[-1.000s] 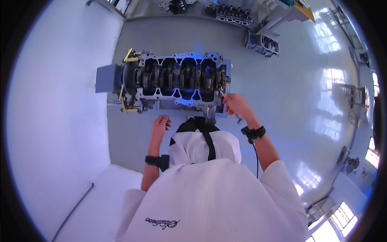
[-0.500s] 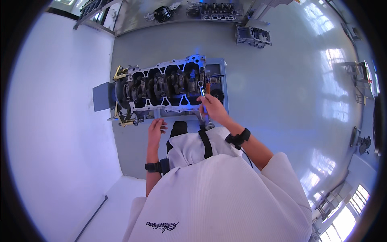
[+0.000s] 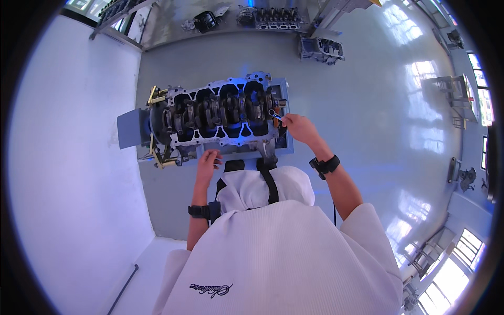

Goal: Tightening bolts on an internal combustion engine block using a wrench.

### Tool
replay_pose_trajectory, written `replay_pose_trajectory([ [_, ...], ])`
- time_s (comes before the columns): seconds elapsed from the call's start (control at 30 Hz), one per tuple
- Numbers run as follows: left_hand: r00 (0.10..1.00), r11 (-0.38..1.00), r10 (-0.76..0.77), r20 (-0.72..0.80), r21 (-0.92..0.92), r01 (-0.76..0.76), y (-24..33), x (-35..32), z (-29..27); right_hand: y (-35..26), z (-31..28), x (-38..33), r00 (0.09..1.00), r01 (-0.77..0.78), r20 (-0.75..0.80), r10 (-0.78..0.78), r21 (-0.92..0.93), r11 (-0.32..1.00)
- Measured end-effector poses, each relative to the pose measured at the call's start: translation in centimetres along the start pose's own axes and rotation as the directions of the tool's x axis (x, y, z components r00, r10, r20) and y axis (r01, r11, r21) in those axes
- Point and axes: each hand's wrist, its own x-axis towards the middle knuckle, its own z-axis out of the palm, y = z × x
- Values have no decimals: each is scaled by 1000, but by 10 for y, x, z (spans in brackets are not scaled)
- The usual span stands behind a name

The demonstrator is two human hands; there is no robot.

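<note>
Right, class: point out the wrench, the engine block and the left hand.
Wrench (image 3: 278,116): head view, on the shaft beside its ring end.
Engine block (image 3: 222,140): head view, on its near metal rim.
Left hand (image 3: 209,159): head view, on the hand's middle.

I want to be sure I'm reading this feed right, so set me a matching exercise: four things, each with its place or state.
1. wrench
2. left hand
3. engine block
4. box-shaped housing

A. open, crankshaft showing
B. blue-grey, beyond the block's left end
C. held in the right hand
D. loosely curled, on the wearer's side

Pairs: 1-C, 2-D, 3-A, 4-B.
</note>
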Motion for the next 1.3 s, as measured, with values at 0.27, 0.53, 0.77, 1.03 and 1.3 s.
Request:
replay_pose_trajectory([
  [0.27, 999, 1000, -9, 51, -16, 10, -3, 10, -40, -45, 41, -26, 882, -471, 285, 375, 550, 690],
  [0.53, 984, 999, 8, 176, 51, -17, -2, 31, -58, -105, 69, -21, 937, -263, 290, 196, 952, -155],
  [0.77, 967, 998, 10, 253, 56, -25, -6, 39, -66, -60, 37, -36, 927, -305, 3, 375, 590, 748],
  [1.03, 935, 999, 27, 353, 10, -33, -9, 46, -73, -36, 7, -25, 863, -502, 164, 478, 385, 774],
  [1.3, 957, 996, 30, 289, 70, -52, -10, 30, -89, -30, 3, -6, 897, -423, 220, 382, 183, 887],
])
